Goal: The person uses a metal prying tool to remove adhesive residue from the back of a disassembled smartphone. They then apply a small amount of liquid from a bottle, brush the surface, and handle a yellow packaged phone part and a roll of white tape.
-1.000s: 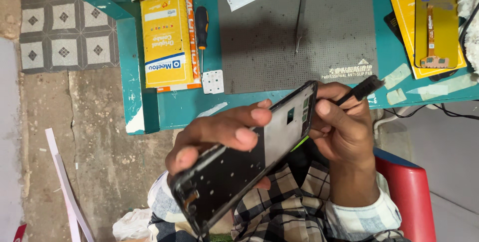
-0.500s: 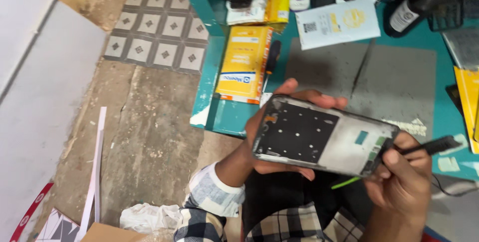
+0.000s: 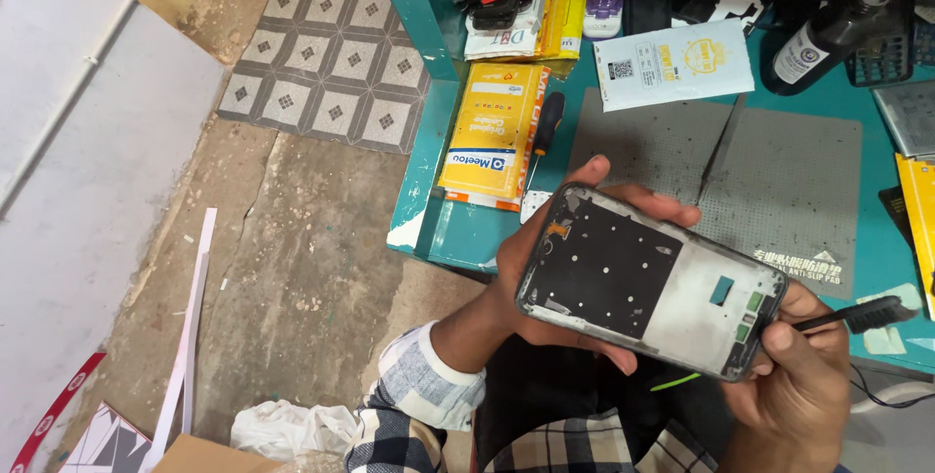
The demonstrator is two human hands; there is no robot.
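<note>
Here, above the edge of a teal workbench (image 3: 429, 229), a left hand (image 3: 545, 268) reached in from seven o'clock and clamped a stripped phone frame (image 3: 651, 280), open side up, its long axis running from ten to four o'clock. At that lower end, a right hand (image 3: 794, 385) pinched a black brush (image 3: 857, 315), bristles pointing to three o'clock.

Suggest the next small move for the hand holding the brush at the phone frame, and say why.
Probably a short stroke of the black brush along the lower end of the phone frame. The right hand grips the brush beside that end, near the small green parts, while the left hand cradles the frame, open side up, above the lap.
</note>
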